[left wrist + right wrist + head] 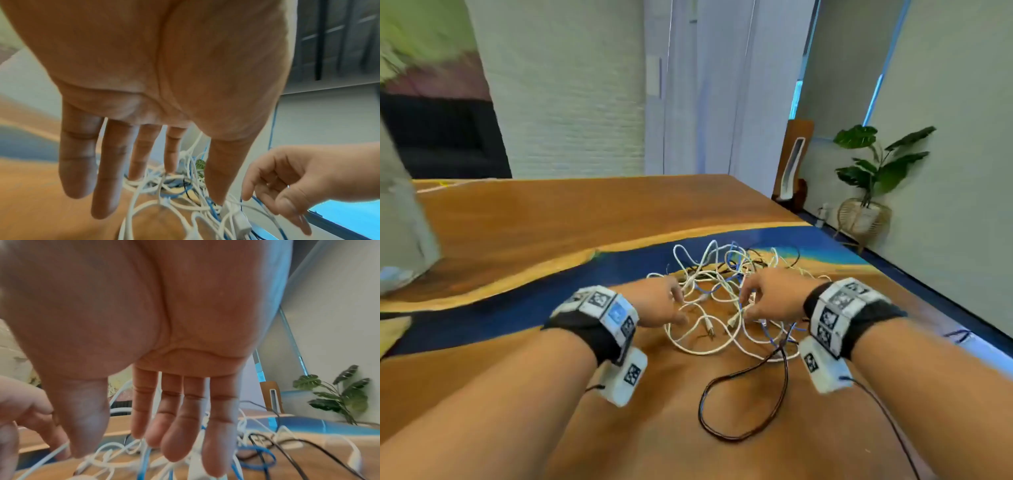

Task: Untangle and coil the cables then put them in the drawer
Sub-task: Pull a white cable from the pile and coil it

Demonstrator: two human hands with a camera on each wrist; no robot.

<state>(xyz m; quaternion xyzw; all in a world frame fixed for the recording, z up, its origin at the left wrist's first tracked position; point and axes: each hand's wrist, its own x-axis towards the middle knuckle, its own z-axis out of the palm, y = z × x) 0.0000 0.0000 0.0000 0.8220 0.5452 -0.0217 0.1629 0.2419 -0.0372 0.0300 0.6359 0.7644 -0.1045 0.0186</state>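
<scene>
A tangle of white, blue and black cables (722, 274) lies on the wooden table (551, 222). One black cable (743, 404) loops out of it toward me. Both hands reach into the near side of the pile. My left hand (678, 306) has straight fingers (115, 162) spread over white strands, and its thumb tip touches a white cable beside a white connector (240, 222). My right hand (748, 305) hovers with relaxed fingers (176, 426) over a blue cable (265, 457) and white loops, its thumb apart from them. No drawer is in view.
A blue resin band (482, 301) crosses the table. A grey blurred object (400, 222) stands at the left edge. On the floor to the right are a potted plant (876, 164) and a white upright device (792, 168). The table's right edge (962, 325) is close to my right arm.
</scene>
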